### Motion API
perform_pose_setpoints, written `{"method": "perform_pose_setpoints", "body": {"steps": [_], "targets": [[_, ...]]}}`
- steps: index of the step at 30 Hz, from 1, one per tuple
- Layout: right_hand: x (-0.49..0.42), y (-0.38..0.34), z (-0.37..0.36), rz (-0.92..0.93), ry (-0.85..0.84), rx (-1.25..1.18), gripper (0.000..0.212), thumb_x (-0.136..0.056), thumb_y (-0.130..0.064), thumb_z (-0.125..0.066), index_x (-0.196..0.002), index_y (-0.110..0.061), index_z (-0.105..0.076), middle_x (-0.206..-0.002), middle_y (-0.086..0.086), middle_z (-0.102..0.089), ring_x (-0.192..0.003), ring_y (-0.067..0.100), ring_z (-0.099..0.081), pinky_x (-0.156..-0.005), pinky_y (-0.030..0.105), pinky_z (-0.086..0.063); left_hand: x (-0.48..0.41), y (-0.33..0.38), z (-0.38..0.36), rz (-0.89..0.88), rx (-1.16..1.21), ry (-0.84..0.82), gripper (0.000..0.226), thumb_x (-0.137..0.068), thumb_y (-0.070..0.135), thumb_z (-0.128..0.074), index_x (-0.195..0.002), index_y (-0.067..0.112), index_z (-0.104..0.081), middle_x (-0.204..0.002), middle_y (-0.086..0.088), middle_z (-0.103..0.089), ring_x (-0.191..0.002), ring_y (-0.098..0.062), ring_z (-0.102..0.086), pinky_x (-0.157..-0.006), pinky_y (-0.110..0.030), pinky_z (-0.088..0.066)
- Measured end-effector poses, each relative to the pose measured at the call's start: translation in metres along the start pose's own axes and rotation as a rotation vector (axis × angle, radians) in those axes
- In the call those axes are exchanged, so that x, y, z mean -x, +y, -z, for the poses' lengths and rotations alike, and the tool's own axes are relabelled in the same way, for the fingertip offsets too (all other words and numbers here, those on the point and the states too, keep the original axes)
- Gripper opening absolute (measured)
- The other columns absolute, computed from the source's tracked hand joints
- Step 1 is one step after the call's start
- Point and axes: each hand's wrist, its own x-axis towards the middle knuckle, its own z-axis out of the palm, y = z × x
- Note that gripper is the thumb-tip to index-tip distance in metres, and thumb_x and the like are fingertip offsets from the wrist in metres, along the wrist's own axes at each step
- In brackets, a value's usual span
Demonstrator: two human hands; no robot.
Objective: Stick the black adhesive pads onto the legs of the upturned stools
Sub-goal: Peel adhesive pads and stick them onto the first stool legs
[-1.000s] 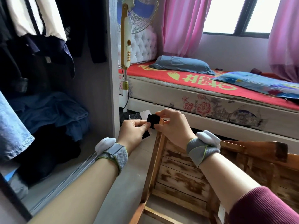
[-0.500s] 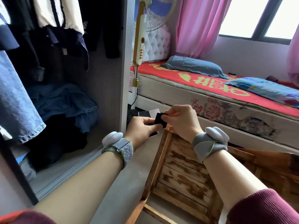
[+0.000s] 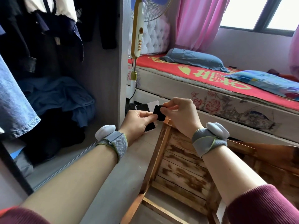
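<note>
Head-height view down over two bare forearms reaching across an upturned wooden stool (image 3: 182,167). The left hand (image 3: 137,122) curls around a white backing sheet (image 3: 149,106) that carries more black pads, with the thumb laid on top. The right hand (image 3: 181,117) pinches one square black adhesive pad (image 3: 159,114) between thumb and forefinger. The pad's lower edge is right at the tip of the nearest stool leg (image 3: 157,157), though contact cannot be told. That leg slants up from the lower centre to the hands. Left of it, a strip of bare grey floor (image 3: 137,159) lies open as far as the open wardrobe (image 3: 103,78). Just behind the hands runs the long side edge of a bed (image 3: 226,107) with a red cover. A standing fan pole (image 3: 137,38) rises between wardrobe and bed, and more wooden furniture (image 3: 275,159) crowds the right
</note>
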Motion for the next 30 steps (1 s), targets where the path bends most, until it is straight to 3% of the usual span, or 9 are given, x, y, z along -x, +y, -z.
{"method": "perform_pose_setpoints", "body": {"steps": [5,10,14,16,18,22,24,27,30], "targets": [[0.011,-0.001,-0.004,0.047,0.047,0.026,0.015,-0.080,-0.016,-0.071,-0.094,-0.014,-0.072,-0.090,-0.002,-0.071,-0.084,0.009,-0.064,-0.069,0.006,-0.043,0.005,-0.002,-0.003,-0.003,-0.101,0.103,0.007,-0.082,0.023,-0.072,-0.078,0.019,-0.075,-0.088,-0.013,-0.075,-0.090,-0.031,-0.071,-0.087,-0.051,-0.055],[0.040,-0.003,-0.004,-0.099,0.084,-0.075,0.031,-0.074,-0.013,-0.072,-0.105,-0.016,-0.070,-0.097,0.000,-0.073,-0.086,0.014,-0.069,-0.081,0.032,-0.057,0.026,-0.014,0.005,0.089,-0.063,0.232,0.014,-0.085,0.017,-0.064,-0.090,0.010,-0.075,-0.090,-0.014,-0.073,-0.086,-0.034,-0.069,-0.077,-0.050,-0.058],[0.080,0.005,-0.001,-0.219,0.029,-0.060,0.025,-0.078,-0.020,-0.070,-0.102,-0.012,-0.073,-0.100,0.002,-0.074,-0.087,0.014,-0.068,-0.076,0.023,-0.053,0.067,-0.018,0.002,0.183,-0.043,0.119,0.025,-0.088,-0.004,-0.050,-0.090,0.007,-0.072,-0.085,-0.007,-0.066,-0.073,-0.016,-0.061,-0.077,-0.039,-0.055],[0.102,0.011,0.004,-0.317,-0.044,-0.086,0.029,-0.081,-0.026,-0.068,-0.107,-0.012,-0.071,-0.102,0.002,-0.072,-0.090,0.014,-0.067,-0.073,0.021,-0.052,0.093,-0.017,0.000,0.215,-0.047,0.031,0.029,-0.090,-0.006,-0.047,-0.087,0.009,-0.072,-0.092,-0.009,-0.067,-0.079,-0.017,-0.062,-0.079,-0.036,-0.055],[0.125,0.015,0.010,-0.456,-0.104,-0.178,0.032,-0.083,-0.028,-0.067,-0.109,-0.011,-0.069,-0.103,0.003,-0.070,-0.091,0.016,-0.065,-0.069,0.025,-0.054,0.119,-0.020,-0.001,0.259,-0.045,-0.087,0.029,-0.091,-0.007,-0.045,-0.097,0.002,-0.071,-0.092,-0.008,-0.068,-0.083,-0.018,-0.064,-0.073,-0.028,-0.058],[0.172,0.013,0.029,-0.734,-0.138,-0.606,0.018,-0.086,-0.024,-0.065,-0.093,-0.008,-0.069,-0.081,0.008,-0.068,-0.065,0.017,-0.063,-0.057,0.023,-0.049,0.160,-0.033,-0.010,0.378,-0.059,-0.257,0.029,-0.089,-0.011,-0.045,-0.107,-0.006,-0.068,-0.090,-0.011,-0.066,-0.078,-0.019,-0.064,-0.065,-0.026,-0.058],[0.189,0.015,0.039,-0.730,-0.168,-0.611,0.023,-0.083,-0.024,-0.069,-0.096,-0.005,-0.070,-0.078,0.005,-0.068,-0.063,0.014,-0.062,-0.059,0.024,-0.050,0.174,-0.042,-0.016,0.397,-0.075,-0.307,0.030,-0.087,-0.011,-0.046,-0.105,-0.004,-0.069,-0.088,-0.010,-0.067,-0.077,-0.018,-0.065,-0.064,-0.024,-0.057],[0.208,0.018,0.050,-0.694,-0.176,-0.473,0.019,-0.078,-0.009,-0.072,-0.096,-0.007,-0.071,-0.081,0.008,-0.068,-0.069,0.018,-0.061,-0.054,0.020,-0.052,0.185,-0.055,-0.024,0.383,-0.096,-0.324,0.030,-0.085,-0.010,-0.051,-0.089,0.007,-0.075,-0.085,-0.007,-0.070,-0.079,-0.021,-0.066,-0.066,-0.028,-0.056],[0.224,0.021,0.057,-0.741,-0.160,-0.410,0.012,-0.073,0.001,-0.071,-0.082,-0.006,-0.070,-0.076,0.016,-0.064,-0.056,0.017,-0.056,-0.050,0.021,-0.050,0.192,-0.071,-0.029,0.360,0.040,-0.141,0.031,-0.082,-0.011,-0.057,-0.072,0.013,-0.074,-0.076,-0.008,-0.071,-0.074,-0.025,-0.064,-0.071,-0.033,-0.055]]}}
